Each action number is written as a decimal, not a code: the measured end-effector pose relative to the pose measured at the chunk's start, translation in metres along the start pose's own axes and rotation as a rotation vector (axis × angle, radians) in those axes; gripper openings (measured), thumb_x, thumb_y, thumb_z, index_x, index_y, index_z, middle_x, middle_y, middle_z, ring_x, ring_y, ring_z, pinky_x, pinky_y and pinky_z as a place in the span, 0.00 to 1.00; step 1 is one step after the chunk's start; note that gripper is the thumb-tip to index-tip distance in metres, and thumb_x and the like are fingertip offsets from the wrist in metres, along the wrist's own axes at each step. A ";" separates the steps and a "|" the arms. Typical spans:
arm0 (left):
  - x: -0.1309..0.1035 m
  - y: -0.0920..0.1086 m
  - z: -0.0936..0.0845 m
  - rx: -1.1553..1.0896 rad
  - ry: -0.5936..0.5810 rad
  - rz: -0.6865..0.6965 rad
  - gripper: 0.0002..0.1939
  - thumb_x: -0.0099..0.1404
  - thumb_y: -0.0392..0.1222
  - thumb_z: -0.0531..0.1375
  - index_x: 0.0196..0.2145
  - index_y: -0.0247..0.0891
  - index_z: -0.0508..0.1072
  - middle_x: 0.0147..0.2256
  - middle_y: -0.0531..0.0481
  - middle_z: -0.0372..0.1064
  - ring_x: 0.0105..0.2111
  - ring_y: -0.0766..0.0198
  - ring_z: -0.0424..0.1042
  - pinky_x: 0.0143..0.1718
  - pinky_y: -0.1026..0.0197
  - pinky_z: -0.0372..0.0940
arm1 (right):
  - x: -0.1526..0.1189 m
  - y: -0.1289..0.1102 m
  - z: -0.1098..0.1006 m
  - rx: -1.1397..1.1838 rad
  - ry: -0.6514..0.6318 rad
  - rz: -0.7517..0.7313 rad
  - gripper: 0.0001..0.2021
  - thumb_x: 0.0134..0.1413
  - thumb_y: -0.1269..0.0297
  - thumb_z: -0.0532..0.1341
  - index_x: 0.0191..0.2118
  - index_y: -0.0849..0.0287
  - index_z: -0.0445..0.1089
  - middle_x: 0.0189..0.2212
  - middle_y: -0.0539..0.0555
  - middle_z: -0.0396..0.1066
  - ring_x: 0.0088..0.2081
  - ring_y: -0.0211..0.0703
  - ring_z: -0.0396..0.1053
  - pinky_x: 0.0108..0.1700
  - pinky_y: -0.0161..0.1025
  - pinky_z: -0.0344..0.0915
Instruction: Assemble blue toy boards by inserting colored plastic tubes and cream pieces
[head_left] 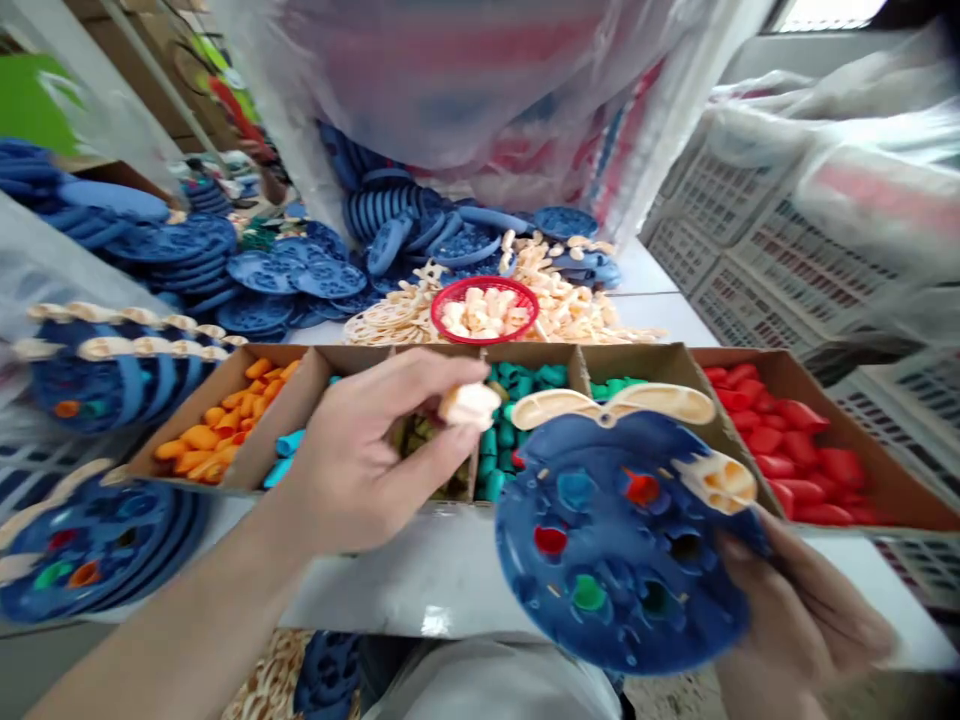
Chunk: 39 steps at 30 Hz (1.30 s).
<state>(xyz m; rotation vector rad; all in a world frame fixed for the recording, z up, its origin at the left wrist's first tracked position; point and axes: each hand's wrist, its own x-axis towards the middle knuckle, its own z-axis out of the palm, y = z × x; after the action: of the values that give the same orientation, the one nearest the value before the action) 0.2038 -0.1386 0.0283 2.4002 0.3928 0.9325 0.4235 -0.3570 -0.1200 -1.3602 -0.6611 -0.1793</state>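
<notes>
Between thumb and fingers, my left hand (367, 450) pinches a small cream plastic piece (471, 404) above the compartments of a cardboard box (536, 352). My right hand (787, 590) grips the right edge of a round blue plastic disc (600, 625), which is tilted up toward me. Coloured pieces, red, green and light blue among them, sit in holes of the disc. A cream bow-shaped piece (660, 400) is at its top edge, and another cream piece (724, 482) sits near its right rim. The fingertips behind the disc are hidden.
The box holds orange pieces (225, 415), teal pieces (491, 450) and red pieces (787, 440). Behind it stands a red basket (486, 283) of cream pieces. Stacked blue discs (292, 270) lie behind and left; finished-looking discs (82, 550) stand at left. Crates (780, 240) are at right.
</notes>
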 end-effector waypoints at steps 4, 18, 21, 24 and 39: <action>-0.040 -0.006 0.015 0.020 -0.007 -0.063 0.23 0.68 0.37 0.62 0.58 0.53 0.72 0.49 0.48 0.76 0.44 0.56 0.78 0.44 0.55 0.75 | 0.010 -0.008 0.022 0.019 -0.107 -0.107 0.13 0.59 0.66 0.71 0.49 0.48 0.81 0.39 0.50 0.83 0.32 0.44 0.80 0.33 0.36 0.76; -0.043 0.006 0.051 0.214 0.092 0.170 0.15 0.70 0.32 0.64 0.52 0.44 0.73 0.46 0.44 0.77 0.43 0.59 0.79 0.47 0.62 0.77 | 0.015 -0.018 0.020 0.086 -0.180 -0.171 0.19 0.60 0.71 0.67 0.55 0.48 0.78 0.42 0.52 0.83 0.35 0.47 0.81 0.36 0.38 0.78; -0.046 0.003 0.051 0.103 0.099 0.022 0.14 0.67 0.32 0.67 0.49 0.44 0.75 0.44 0.48 0.76 0.41 0.62 0.79 0.47 0.64 0.75 | 0.016 -0.018 0.023 0.093 -0.207 -0.221 0.20 0.61 0.71 0.67 0.57 0.47 0.77 0.42 0.51 0.83 0.34 0.46 0.81 0.35 0.38 0.78; -0.045 -0.002 0.049 -0.318 0.106 -0.350 0.20 0.61 0.40 0.73 0.50 0.46 0.74 0.45 0.50 0.77 0.42 0.61 0.79 0.42 0.64 0.77 | 0.016 -0.018 0.025 0.089 -0.211 -0.244 0.21 0.60 0.70 0.67 0.58 0.46 0.76 0.43 0.51 0.83 0.35 0.47 0.81 0.36 0.39 0.78; -0.063 0.003 0.041 -1.111 0.010 -0.675 0.27 0.57 0.46 0.77 0.53 0.44 0.81 0.45 0.43 0.82 0.44 0.51 0.82 0.44 0.57 0.78 | 0.002 -0.016 0.048 0.350 -0.299 -0.098 0.16 0.59 0.65 0.69 0.53 0.48 0.80 0.40 0.52 0.83 0.37 0.47 0.82 0.40 0.36 0.79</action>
<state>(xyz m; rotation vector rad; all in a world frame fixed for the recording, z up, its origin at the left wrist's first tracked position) 0.1866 -0.1843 -0.0291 1.1304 0.4710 0.5852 0.4011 -0.3147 -0.1022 -1.0251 -0.9620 0.0631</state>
